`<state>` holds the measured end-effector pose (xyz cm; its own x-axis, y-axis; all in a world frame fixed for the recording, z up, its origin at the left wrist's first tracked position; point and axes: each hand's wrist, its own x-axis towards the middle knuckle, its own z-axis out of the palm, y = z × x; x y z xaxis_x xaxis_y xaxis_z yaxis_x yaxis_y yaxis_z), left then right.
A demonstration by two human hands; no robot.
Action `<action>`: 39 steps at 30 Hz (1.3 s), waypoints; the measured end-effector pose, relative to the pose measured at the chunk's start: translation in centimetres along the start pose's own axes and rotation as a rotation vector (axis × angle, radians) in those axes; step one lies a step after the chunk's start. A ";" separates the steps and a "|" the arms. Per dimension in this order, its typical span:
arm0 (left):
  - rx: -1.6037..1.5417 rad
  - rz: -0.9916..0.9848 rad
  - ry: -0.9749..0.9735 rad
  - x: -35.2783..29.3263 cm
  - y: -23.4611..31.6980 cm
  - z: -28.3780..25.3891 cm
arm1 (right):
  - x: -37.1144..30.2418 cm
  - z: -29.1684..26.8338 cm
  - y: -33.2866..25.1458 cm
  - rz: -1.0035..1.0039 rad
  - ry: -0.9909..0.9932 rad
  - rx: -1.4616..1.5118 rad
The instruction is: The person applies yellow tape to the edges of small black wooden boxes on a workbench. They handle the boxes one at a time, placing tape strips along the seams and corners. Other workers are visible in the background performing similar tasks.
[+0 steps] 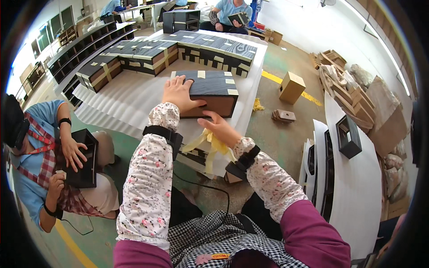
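Observation:
A wooden box [212, 85] with a dark wood-grain top and a brown front face lies on the white foam-covered table before me. Small pale tape pieces stick to its top. My left hand [179, 94] grips its left end, fingers over the top and thumb along the front face. Close to the lower front edge is my right hand [220, 128], thumb and forefinger pointing at the box. Crumpled yellow tape strips [210, 146] hang from under that hand; its other fingers are partly hidden.
Taped dark boxes [192, 42] line the table's far side. A co-worker [40, 147] sits at left holding a black box [85, 156]; another person [232, 13] is beyond the table. At right are a bare wooden box [292, 87], a black frame [348, 136] and stacked scrap wood [353, 94].

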<state>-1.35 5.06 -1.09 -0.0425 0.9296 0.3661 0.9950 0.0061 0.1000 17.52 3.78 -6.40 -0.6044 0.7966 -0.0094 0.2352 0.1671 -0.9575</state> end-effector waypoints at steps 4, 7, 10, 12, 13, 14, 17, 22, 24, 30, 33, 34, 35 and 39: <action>-0.035 -0.025 -0.056 0.2 0.3 -0.4 | 2.3 2.2 1.8 -0.075 0.058 0.205; -0.044 -0.030 -0.074 0.0 0.0 -0.6 | 2.9 3.4 2.7 -0.126 0.123 0.415; -0.045 -0.011 -0.070 0.2 0.4 -0.4 | 3.1 3.2 2.0 -0.107 0.080 0.453; -0.049 -0.030 -0.088 0.3 0.1 -0.4 | 3.9 2.6 1.0 -0.071 0.031 0.431; -0.062 -0.041 -0.093 0.4 -0.1 -0.4 | 4.3 2.7 0.7 -0.076 0.059 0.403; -0.076 -0.049 -0.099 0.4 -0.2 -0.3 | 4.2 2.8 0.5 -0.035 0.050 0.387; -0.103 -0.034 -0.133 0.8 0.1 -0.5 | 3.3 1.9 0.5 -0.010 0.005 0.359; -0.097 -0.008 -0.132 1.1 -0.9 0.0 | -4.2 0.5 1.9 -0.085 0.094 0.176; -0.059 0.002 -0.110 1.0 -1.1 0.2 | -8.6 -1.4 3.5 -0.004 0.042 0.314; 0.057 0.131 -0.030 1.1 -1.7 0.7 | -16.8 -6.8 7.9 0.498 0.202 0.180; 0.068 0.116 -0.093 1.3 -2.1 0.4 | -15.0 -8.2 14.5 0.650 0.214 -0.215; 0.077 0.105 -0.086 1.1 -2.2 0.5 | -14.0 -8.3 16.9 0.683 0.174 -0.245; 0.082 0.112 -0.089 1.3 -2.1 0.6 | -13.1 -8.3 19.1 0.713 0.140 -0.278; 0.085 0.129 -0.088 2.1 -1.6 0.8 | -11.1 -7.3 27.8 0.762 0.083 -0.529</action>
<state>-2.91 7.30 -1.24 0.0908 0.9533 0.2882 0.9959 -0.0881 -0.0221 36.34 3.78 -30.77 -0.0926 0.8356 -0.5415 0.8748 -0.1915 -0.4451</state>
